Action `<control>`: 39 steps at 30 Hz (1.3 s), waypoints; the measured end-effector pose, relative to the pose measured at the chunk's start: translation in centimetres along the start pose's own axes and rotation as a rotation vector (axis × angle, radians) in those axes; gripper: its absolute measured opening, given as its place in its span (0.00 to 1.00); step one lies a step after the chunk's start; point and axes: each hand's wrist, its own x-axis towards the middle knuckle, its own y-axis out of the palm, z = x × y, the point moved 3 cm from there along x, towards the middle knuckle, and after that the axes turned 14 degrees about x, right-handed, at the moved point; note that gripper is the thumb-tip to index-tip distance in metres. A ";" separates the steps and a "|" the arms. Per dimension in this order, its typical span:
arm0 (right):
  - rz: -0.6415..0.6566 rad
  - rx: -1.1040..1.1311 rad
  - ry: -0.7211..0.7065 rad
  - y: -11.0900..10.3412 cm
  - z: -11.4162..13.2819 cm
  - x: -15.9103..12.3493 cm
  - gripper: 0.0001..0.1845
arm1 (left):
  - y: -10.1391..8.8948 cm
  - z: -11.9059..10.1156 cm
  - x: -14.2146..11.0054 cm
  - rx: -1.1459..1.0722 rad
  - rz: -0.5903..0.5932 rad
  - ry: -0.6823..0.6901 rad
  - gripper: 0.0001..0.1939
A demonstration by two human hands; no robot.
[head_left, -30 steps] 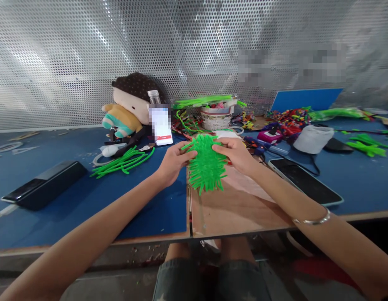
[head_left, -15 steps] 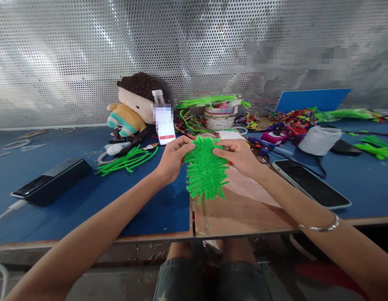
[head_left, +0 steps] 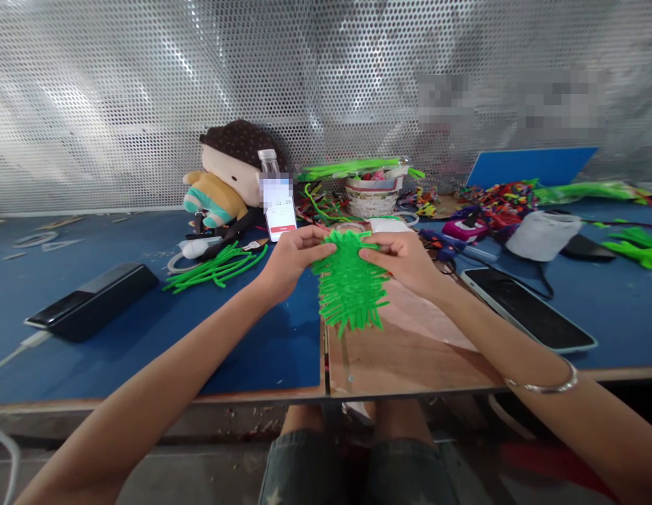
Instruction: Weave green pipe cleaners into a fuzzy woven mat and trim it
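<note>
A flat piece made of green pipe cleaners, woven close in the middle with loose ends sticking out at the sides and bottom, hangs above the wooden board. My left hand pinches its upper left edge between thumb and fingers. At the upper right edge, my right hand grips it the same way. The fingertips behind the piece are hidden. Loose green pipe cleaners lie on the blue table to the left of my left hand.
A lit phone leans near a stuffed doll. Behind my hands stands a woven basket. A dark box-shaped device lies left, and a dark-screened phone lies right, beside my forearm. Colourful scraps are heaped at the back right.
The view has shifted slightly. My left thumb has slid a little inward along the top edge of the green piece. Both hands keep their hold, and the lower fringe tilts slightly differently.
</note>
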 end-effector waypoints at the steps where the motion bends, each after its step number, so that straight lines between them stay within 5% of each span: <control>1: 0.003 -0.005 -0.005 0.0 0.0 0.0 0.14 | 0.0 0.0 0.0 0.012 -0.013 0.003 0.11; 19: -0.026 -0.033 -0.043 0.6 0.5 -0.4 0.12 | 0.1 -1.6 -1.4 0.296 -0.185 0.262 0.05; 24: -0.042 0.154 0.008 0.5 1.0 -0.5 0.10 | 0.0 -2.3 -1.8 0.090 -0.103 0.186 0.05; 29: 0.237 0.396 0.247 0.3 0.6 -0.3 0.12 | 0.3 -1.3 -1.4 -0.014 -0.033 0.013 0.06; 33: 0.354 0.293 0.283 0.0 0.7 -0.3 0.19 | 1.2 0.3 -1.1 -0.034 0.056 -0.094 0.08; 39: 0.259 0.088 0.163 0.3 0.5 0.1 0.12 | 2.4 1.0 -1.3 -0.032 0.170 -0.104 0.10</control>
